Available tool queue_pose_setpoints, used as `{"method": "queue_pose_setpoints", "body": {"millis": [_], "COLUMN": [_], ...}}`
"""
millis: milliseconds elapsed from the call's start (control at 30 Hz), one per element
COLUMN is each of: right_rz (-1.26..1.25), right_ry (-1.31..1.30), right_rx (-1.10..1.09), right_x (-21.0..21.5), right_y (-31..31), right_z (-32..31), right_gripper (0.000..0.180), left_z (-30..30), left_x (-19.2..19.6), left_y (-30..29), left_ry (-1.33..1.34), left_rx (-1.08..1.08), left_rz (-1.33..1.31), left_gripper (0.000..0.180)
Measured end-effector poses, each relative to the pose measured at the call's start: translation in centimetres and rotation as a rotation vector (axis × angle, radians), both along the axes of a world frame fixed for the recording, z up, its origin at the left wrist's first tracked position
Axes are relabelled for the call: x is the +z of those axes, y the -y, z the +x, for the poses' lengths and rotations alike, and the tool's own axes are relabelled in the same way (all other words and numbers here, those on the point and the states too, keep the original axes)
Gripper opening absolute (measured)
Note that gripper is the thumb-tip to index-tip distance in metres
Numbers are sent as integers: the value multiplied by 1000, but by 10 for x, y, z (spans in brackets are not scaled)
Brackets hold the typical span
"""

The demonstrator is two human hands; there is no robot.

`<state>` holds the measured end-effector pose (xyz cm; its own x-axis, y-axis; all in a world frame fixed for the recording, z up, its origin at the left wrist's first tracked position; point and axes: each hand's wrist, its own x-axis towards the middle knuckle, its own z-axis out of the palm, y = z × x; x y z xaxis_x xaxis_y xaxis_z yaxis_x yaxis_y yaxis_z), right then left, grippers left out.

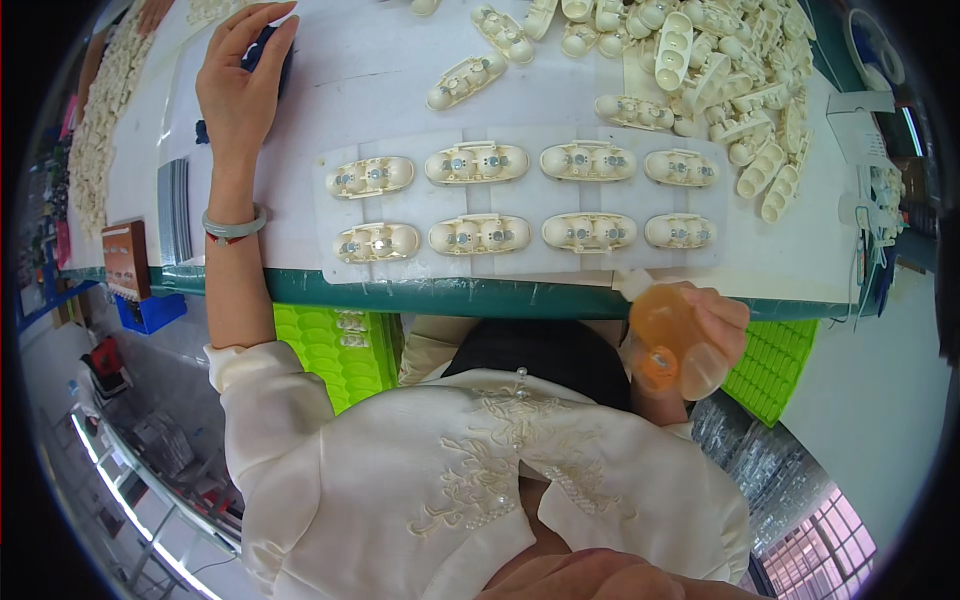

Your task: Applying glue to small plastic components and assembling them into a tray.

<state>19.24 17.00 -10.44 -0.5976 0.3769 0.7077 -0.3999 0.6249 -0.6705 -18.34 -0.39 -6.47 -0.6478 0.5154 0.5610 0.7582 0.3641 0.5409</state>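
My left hand (pixel 240 80) reaches across the white table and rests on a dark blue object (pixel 272 55) at the far left, fingers curled over it. A pale green bangle circles that wrist. My right hand (pixel 705 340) is below the table edge, gripping an orange translucent squeeze bottle (pixel 662 335) with a white nozzle pointing up toward the table. In front of me lies a white fixture tray (pixel 520 200) with two rows of cream oval plastic housings, each row holding several.
A heap of loose cream plastic housings (pixel 720 70) fills the far right of the table. Green moulded trays (pixel 340 345) sit under the table edge on both sides. A blue bin (pixel 150 310) and a brown box stand at the left.
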Motion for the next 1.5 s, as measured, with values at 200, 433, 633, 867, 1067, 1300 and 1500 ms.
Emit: {"method": "queue_pose_setpoints", "body": {"millis": [200,433,633,867,1067,1300,1500], "right_rz": [11,-153,-11,33,-9,-14,-12], "right_ry": [-39,-59,-2,42,49,8,39], "right_rx": [-317,-82,-296,-322,-166,-399,-516], "right_x": [-3,-7,-3,-2,-8,8,12], "right_y": [2,-5,2,-1,-12,-11,-9], "right_z": [1,9,4,5,12,15,11], "right_gripper": [45,32,53,52,48,38,32], "left_z": [-4,-4,-3,-4,-2,-6,-3], "left_x": [-1,-2,0,-1,-1,-1,-1], "left_y": [3,2,1,1,0,2,0], "left_ry": [-103,-41,-10,26,51,43,89], "left_rx": [6,-14,0,-8,8,-6,4], "left_rz": [1,52,41,48,46,43,33], "left_gripper": [18,18,18,18,18,18,18]}}
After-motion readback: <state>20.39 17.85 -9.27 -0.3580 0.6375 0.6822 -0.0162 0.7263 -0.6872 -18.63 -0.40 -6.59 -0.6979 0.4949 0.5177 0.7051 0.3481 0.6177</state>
